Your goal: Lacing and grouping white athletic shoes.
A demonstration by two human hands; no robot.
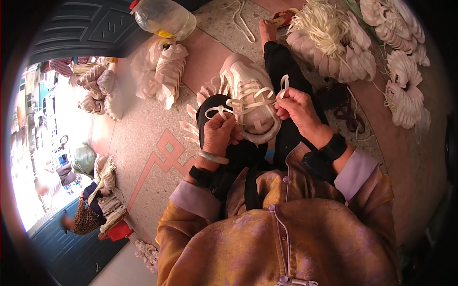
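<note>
A pale pink and cream shoe upper (244, 71) rests across my thighs, its heel opening toward me. A flat white shoelace (257, 101) crosses its front in several rows, with loose loops near the opening. My left hand (218, 134) is closed in a pinch on the lace at the left, and a loop stands up above its fingers. On the right, my right hand (299, 110) pinches the lace too, with another loop rising over the fingertips. Both hands are just above the upper's collar. The fingertips' exact hold is partly hidden.
Bundled shoe uppers (162, 71) lie at the left, beside a clear plastic jug (164, 19). At the far right are a heap of laces (318, 26) and more bundles (404, 90). A person (87, 217) sits near the bright doorway with more pieces.
</note>
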